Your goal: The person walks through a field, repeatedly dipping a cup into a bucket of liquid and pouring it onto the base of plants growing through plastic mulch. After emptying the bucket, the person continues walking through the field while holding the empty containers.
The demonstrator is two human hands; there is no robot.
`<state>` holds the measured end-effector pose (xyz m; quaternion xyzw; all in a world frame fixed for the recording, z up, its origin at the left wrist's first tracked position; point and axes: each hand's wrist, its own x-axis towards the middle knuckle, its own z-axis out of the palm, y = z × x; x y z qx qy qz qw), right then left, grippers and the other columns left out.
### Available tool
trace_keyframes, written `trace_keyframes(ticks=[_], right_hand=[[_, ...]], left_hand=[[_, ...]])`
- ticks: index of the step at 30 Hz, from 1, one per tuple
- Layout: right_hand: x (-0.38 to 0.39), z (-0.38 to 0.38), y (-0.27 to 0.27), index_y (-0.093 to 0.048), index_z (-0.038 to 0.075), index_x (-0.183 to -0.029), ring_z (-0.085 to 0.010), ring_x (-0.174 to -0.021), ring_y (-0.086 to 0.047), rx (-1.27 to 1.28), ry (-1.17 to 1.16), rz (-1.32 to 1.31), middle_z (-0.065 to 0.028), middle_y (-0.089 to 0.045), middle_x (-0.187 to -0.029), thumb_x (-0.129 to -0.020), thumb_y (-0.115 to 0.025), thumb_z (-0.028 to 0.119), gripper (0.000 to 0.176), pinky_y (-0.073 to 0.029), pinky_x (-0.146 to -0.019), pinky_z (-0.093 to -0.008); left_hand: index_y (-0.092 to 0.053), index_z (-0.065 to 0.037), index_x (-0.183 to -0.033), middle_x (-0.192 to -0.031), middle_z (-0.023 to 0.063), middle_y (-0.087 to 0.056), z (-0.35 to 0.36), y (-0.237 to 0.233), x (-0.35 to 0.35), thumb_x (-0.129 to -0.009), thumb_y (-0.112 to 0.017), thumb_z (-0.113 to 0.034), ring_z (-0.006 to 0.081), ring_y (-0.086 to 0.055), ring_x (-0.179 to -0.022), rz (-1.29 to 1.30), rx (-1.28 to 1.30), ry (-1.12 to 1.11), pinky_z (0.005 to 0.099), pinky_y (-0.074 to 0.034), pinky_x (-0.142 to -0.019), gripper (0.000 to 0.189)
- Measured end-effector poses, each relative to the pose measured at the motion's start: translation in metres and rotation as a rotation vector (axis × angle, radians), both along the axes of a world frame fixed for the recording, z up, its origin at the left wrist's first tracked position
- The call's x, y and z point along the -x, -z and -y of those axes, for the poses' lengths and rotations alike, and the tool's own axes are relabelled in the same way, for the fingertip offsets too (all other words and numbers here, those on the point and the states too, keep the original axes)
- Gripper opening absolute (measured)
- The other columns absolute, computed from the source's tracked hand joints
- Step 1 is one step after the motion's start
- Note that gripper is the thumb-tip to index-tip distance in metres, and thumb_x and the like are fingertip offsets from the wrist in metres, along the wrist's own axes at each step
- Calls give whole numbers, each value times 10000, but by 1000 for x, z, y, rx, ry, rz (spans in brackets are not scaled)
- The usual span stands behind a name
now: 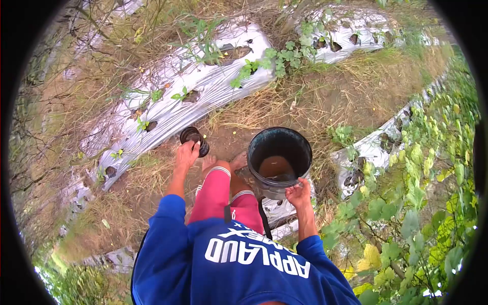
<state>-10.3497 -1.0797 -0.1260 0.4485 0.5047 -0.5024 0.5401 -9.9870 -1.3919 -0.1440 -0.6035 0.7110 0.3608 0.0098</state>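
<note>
My left hand (189, 151) is closed on a small dark round cup (194, 138), held out in front of my left knee and low over the soil. A large black bucket (280, 136) stands in front of my right leg, tilted slightly toward me, with brown water (275, 166) at its bottom. My right hand (299, 192) grips the bucket's near rim, fingers curled over the edge.
White plastic mulch (223, 86) with planting holes and small seedlings (183, 94) runs diagonally ahead. Dry grass (254, 112) and brown soil lie between the rows. Leafy vines (406, 203) crowd the right side. My bare feet (209, 161) are close by the bucket.
</note>
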Motion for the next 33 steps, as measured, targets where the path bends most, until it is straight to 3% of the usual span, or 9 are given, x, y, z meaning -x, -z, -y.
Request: trace_keyframes(ticks=[5, 10, 16, 21, 26, 28, 33], right_hand=[[49, 0, -22, -533, 53, -842, -242, -724, -572, 57, 111, -40, -86, -614, -856, -725, -706, 312, 333, -505, -622, -321], [109, 11, -31, -530, 46, -808, -253, -735, -575, 24, 127, -88, -90, -599, -828, -725, -709, 324, 341, -504, -631, -331], [183, 21, -18, -560, 34, -866, -257, -749, -575, 39, 142, -53, -93, -602, -840, -731, -704, 329, 356, -487, -656, -323], [238, 34, -17, -573, 45, -894, -226, -716, -565, -24, 115, -55, -84, -602, -821, -712, -730, 364, 399, -469, -616, -315], [296, 51, -22, -595, 66, -875, -203, -697, -588, 34, 138, -37, -56, -632, -787, -750, -693, 357, 331, -466, -597, -301], [317, 56, -28, -568, 30, -875, -229, -740, -564, 40, 123, -84, -87, -593, -828, -765, -671, 376, 378, -463, -608, -299], [367, 60, -42, -570, 19, -935, -223, -730, -573, 38, 167, -118, -89, -606, -846, -759, -667, 377, 410, -467, -618, -297]], left_hand=[[-633, 8, -825, -884, 264, -638, 3, 12, 95, -877, -543, -396, 445, -602, -877, 54, -179, 185, 510, -469, -774, 417], [-687, -23, -970, -997, 267, -650, 34, 53, 194, -879, -501, -421, 432, -611, -978, 31, -272, 291, 497, -475, -868, 448], [-679, -6, -1021, -1070, 269, -642, 96, 84, 297, -851, -480, -431, 408, -612, -1035, 124, -286, 301, 471, -475, -910, 500], [-680, 2, -1020, -1095, 273, -634, 130, 115, 336, -859, -460, -458, 416, -602, -1052, 169, -351, 270, 479, -467, -913, 534], [-681, -5, -1016, -1090, 264, -636, 128, 96, 365, -879, -465, -451, 432, -602, -1031, 163, -290, 285, 487, -468, -897, 515], [-665, -1, -939, -1002, 263, -645, 119, 73, 379, -894, -492, -406, 450, -607, -946, 114, -276, 176, 514, -466, -834, 442], [-596, 4, -812, -870, 256, -633, 94, 52, 405, -900, -540, -365, 463, -594, -844, -27, -119, 194, 537, -446, -746, 384]])
